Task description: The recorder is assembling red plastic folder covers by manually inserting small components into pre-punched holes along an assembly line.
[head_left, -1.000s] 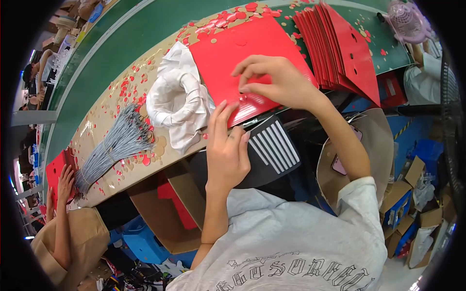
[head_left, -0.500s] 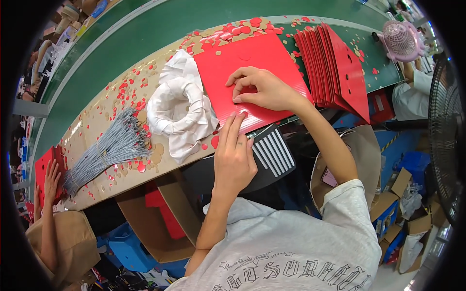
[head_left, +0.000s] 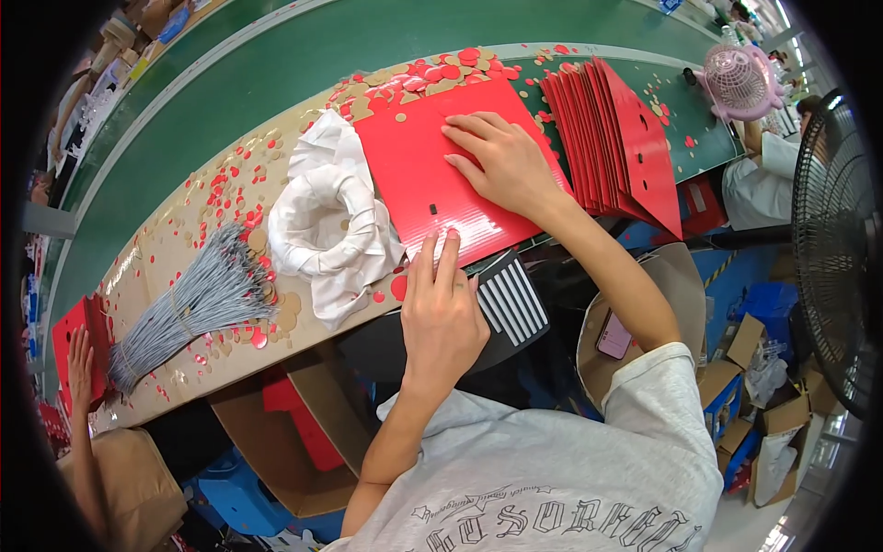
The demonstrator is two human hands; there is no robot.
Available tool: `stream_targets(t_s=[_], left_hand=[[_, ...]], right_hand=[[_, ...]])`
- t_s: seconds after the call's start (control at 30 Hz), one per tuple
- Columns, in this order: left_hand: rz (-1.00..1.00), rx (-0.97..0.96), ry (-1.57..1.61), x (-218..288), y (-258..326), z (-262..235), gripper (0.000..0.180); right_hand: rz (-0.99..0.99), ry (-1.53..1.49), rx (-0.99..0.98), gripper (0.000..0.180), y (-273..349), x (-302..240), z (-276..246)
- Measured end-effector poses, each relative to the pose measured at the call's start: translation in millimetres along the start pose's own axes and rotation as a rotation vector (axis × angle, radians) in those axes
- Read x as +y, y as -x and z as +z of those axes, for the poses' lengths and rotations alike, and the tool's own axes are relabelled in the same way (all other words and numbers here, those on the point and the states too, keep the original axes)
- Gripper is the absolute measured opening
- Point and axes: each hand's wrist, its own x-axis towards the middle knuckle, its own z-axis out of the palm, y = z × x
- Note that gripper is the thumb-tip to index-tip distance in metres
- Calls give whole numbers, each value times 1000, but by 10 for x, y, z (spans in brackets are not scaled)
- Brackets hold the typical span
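A flat red corrugated plastic sheet (head_left: 405,156) lies in front of me on the worktop, with a small dark slot near its lower middle. My right hand (head_left: 508,167) rests on its right half, fingers spread and nothing in them. At the near edge, my left hand (head_left: 443,317) touches the sheet with two outstretched fingertips; it holds nothing that I can see. Just left of the sheet sits a ring of crumpled white cloth (head_left: 299,221). A stack of folded red sheets (head_left: 598,138) with punched holes stands to the right.
Red and brown punched-out discs (head_left: 405,83) are strewn over the worktop. A bundle of grey ties (head_left: 189,308) lies to the left, near another person's hand (head_left: 81,363). At the right are a pink fan (head_left: 739,81), a black fan (head_left: 832,258) and a phone (head_left: 613,335) in a bin.
My right hand has opened from a pinch and moved up to lie spread on the sheet. The dark slot now shows. My left hand stays at the near edge.
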Motion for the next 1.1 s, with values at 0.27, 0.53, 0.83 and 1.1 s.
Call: stream_targets(t_s=[0.27,0.53,0.83,1.1], left_hand=[[-21,3,7,-17,6,-34,21],[-6,41,29,-42,14,19,19],[-3,75,46,-42,31,58,18],[-16,94,61,-61,37,30,17]], right_hand=[[56,-15,20,33,-89,-25,91],[81,148,80,24,-340,106,210],[270,99,84,40,-424,181,153],[-47,57,-245,60,-692,380,-13]])
